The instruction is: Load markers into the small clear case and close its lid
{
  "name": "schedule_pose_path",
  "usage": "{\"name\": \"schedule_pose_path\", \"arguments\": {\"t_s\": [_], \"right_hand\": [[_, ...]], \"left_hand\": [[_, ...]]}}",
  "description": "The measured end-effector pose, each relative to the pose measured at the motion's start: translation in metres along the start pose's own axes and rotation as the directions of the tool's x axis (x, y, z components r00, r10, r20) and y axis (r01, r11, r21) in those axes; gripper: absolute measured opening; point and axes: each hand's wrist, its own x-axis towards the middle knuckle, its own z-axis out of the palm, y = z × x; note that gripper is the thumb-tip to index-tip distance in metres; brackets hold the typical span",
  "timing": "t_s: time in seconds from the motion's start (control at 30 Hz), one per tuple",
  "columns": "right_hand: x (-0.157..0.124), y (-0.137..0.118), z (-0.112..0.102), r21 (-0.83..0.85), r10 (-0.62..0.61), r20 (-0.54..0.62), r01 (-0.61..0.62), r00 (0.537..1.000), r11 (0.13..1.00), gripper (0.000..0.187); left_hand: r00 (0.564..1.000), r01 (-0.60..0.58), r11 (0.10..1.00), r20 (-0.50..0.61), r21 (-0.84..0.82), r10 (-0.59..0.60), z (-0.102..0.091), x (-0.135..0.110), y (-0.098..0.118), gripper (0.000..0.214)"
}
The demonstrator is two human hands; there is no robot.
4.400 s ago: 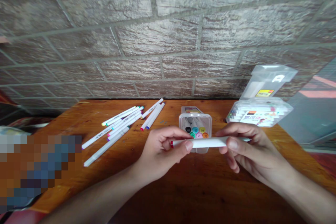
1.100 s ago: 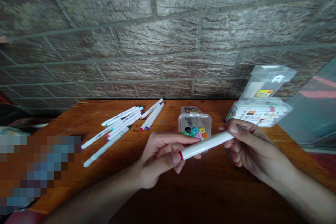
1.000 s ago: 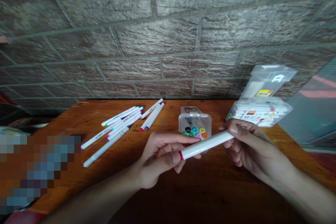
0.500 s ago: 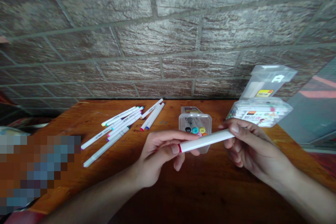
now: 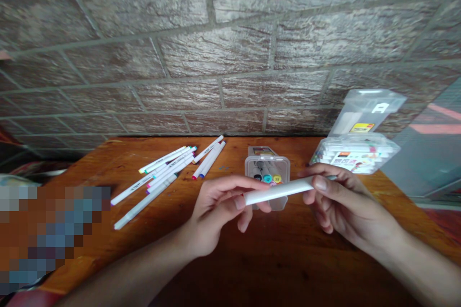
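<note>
A white marker (image 5: 279,191) spans the gap between my two hands, tilted slightly up to the right. My left hand (image 5: 219,208) pinches its left end between thumb and fingers. Thumb and fingers of my right hand (image 5: 338,196) are closed on the other end, where a greyish tip pokes out past them. Just behind the marker stands a small clear plastic case (image 5: 284,165) holding several markers with coloured, numbered ends, black, blue and yellow among them. My hands and the marker hide its lower part.
Several white markers (image 5: 173,168) with coloured ends lie loose on the wooden table (image 5: 230,259) at the left. Back right, a clear box of markers (image 5: 356,156) sits before a tall clear container (image 5: 363,110). A stone-patterned wall (image 5: 237,48) rises behind.
The marker has shifted or turned a little in my fingers: the red band by my left thumb no longer shows, and a greyish tip now appears beyond my right thumb.
</note>
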Motion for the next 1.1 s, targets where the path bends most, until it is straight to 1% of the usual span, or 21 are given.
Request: {"name": "schedule_pose_path", "arguments": {"t_s": [0.17, 0.27, 0.47, 0.63, 0.77, 0.97, 1.03, 1.1], "right_hand": [[0.0, -0.001, 0.0, 0.004, -0.006, 0.022, 0.006, 1.0, 1.0, 0.018], [-0.001, -0.002, 0.002, 0.002, 0.004, 0.04, -0.004, 0.999, 1.0, 0.017], [-0.002, 0.0, 0.0, 0.018, 0.011, 0.074, -0.013, 0.997, 1.0, 0.015], [-0.003, 0.003, -0.004, 0.015, 0.014, 0.1, -0.015, 0.995, 1.0, 0.017], [-0.004, 0.002, -0.004, -0.021, 0.009, 0.11, -0.007, 0.994, 1.0, 0.017], [-0.007, 0.002, -0.006, -0.085, -0.002, 0.117, 0.012, 0.993, 0.996, 0.019], [-0.008, 0.003, -0.007, -0.098, -0.008, 0.12, 0.02, 0.993, 0.995, 0.019], [-0.008, 0.003, -0.007, -0.104, -0.014, 0.12, 0.027, 0.993, 0.994, 0.019]], "left_hand": [[0.999, -0.036, 0.999, 0.014, 0.023, 0.036, 0.0, 0.001, -0.002, 0.027], [0.999, -0.041, 0.999, 0.004, 0.033, 0.04, 0.002, 0.003, -0.001, 0.025], [0.999, 0.013, 0.996, -0.048, 0.087, -0.009, 0.006, 0.004, 0.005, 0.023], [0.993, 0.082, 0.987, -0.097, 0.138, -0.069, 0.009, 0.005, 0.008, 0.026], [0.993, 0.078, 0.987, -0.102, 0.138, -0.064, 0.011, 0.005, 0.008, 0.023], [0.991, 0.021, 0.986, -0.132, 0.168, 0.001, 0.014, 0.011, 0.007, 0.013], [0.99, 0.029, 0.984, -0.143, 0.174, -0.004, 0.014, 0.011, 0.008, 0.012], [0.989, 0.061, 0.984, -0.145, 0.169, -0.036, 0.013, 0.01, 0.009, 0.013]]}}
